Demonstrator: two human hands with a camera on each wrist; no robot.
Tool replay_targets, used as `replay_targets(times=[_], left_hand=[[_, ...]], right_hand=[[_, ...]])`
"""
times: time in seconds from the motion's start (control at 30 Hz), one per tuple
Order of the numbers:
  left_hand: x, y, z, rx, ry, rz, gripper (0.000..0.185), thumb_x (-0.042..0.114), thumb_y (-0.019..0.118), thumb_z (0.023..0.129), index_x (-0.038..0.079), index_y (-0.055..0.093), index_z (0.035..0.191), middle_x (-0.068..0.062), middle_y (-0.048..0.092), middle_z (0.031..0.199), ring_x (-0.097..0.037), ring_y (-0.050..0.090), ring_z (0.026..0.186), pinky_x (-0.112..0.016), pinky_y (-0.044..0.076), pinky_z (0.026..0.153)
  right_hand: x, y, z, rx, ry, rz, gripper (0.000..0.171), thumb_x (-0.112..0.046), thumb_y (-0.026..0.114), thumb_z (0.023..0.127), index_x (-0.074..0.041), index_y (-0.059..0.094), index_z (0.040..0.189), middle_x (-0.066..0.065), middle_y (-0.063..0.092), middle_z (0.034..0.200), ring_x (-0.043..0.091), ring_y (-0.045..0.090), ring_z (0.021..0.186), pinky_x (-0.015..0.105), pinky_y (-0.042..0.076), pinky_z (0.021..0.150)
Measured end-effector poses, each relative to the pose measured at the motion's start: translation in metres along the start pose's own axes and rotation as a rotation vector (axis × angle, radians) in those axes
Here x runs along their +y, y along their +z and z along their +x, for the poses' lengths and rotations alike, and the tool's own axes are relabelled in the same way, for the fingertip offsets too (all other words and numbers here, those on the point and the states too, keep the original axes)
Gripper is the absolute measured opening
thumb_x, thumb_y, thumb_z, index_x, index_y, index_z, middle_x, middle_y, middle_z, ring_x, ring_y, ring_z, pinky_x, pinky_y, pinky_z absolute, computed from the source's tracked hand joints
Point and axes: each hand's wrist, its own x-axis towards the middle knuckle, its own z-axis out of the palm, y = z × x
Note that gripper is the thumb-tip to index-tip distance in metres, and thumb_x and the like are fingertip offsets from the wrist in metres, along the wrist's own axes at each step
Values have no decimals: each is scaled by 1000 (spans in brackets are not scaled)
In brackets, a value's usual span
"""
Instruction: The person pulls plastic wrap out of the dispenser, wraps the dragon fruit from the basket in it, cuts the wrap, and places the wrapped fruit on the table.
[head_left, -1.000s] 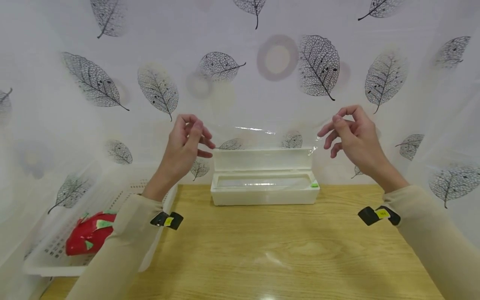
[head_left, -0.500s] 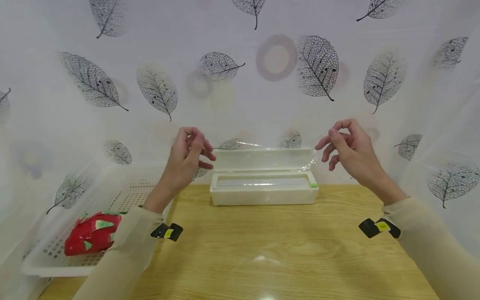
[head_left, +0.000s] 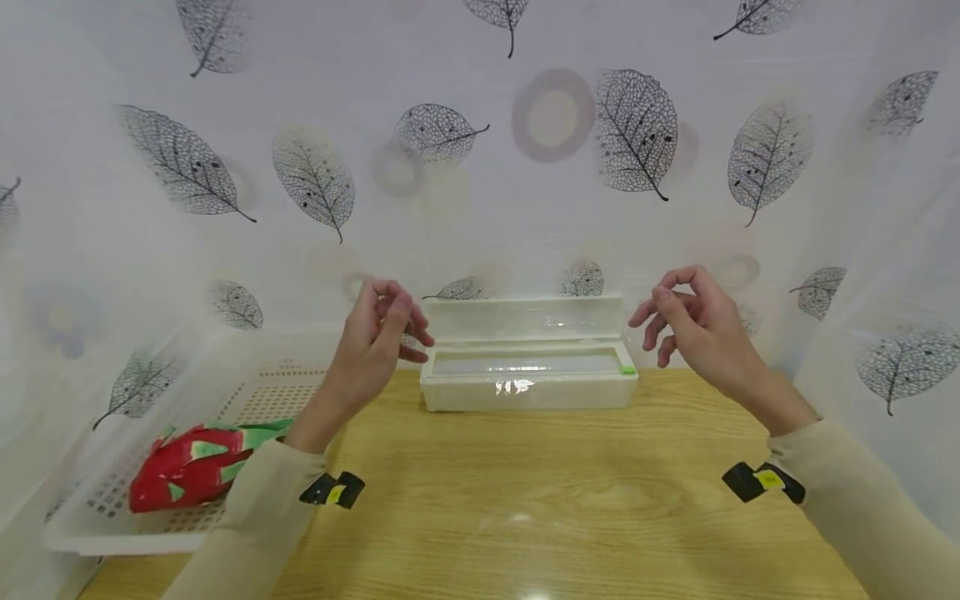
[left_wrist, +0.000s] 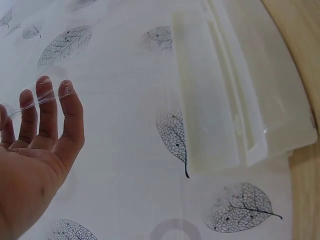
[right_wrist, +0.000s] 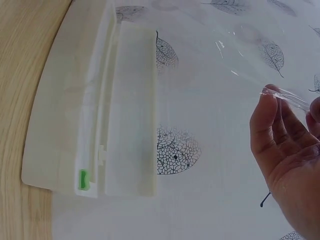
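Note:
A sheet of clear cling film (right_wrist: 292, 98) stretches between my two hands, showing mostly as glints. My left hand (head_left: 367, 346) pinches one corner; in the left wrist view the film runs over its fingers. At the other corner, the thumb and index finger of my right hand (head_left: 701, 333) do the same. Both hands are raised on either side of a long white box (head_left: 450, 396), whose hinged lid (head_left: 480, 319) stands up at the back. Inside the box lies a pale roll (head_left: 525, 365). A green tab (right_wrist: 83, 179) marks its right end.
A white perforated plastic basket (head_left: 135, 543) stands at the left, partly behind my left sleeve. A red dragon fruit (head_left: 180, 467) with green scales lies in it. Behind the wooden table (head_left: 540, 492) hangs a leaf-printed sheet (head_left: 480, 217).
Both hands have come down together, carrying the film lower; its glints have dropped from above the lid to the box front. The box has stayed put.

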Motion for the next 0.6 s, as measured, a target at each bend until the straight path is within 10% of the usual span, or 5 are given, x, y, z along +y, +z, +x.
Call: replay_targets(times=[0.6], left_hand=[[-17, 6, -28, -30, -51, 9, 19, 28, 39, 112, 10, 41, 120, -10, 60, 100, -20, 69, 84, -43, 64, 70]], right_hand=[[8, 1, -29, -22, 55, -109, 9, -12, 40, 110, -5, 45, 110, 2, 75, 90, 19, 63, 60, 33, 53, 43]])
